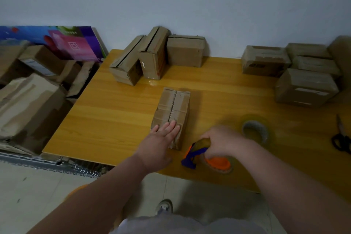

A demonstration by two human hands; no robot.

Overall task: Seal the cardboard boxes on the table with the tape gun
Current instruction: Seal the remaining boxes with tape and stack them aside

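Left hand (161,135) flat, fingers straight, pressing near end of centre box (173,108); likely pins 2 top flaps shut and stops sliding. Box: creased brown cardboard, oblong, seam running near-to-far, looks untaped. Right hand (220,140) curled round tape gun (205,156), just right of box's near end, low over table (114,112); probably poised for seam. Gun: orange-blue plastic, glossy roll. 3 boxes (152,57) far centre, seams gaping. Spare tape roll (255,131) and scissors (341,138) near right.
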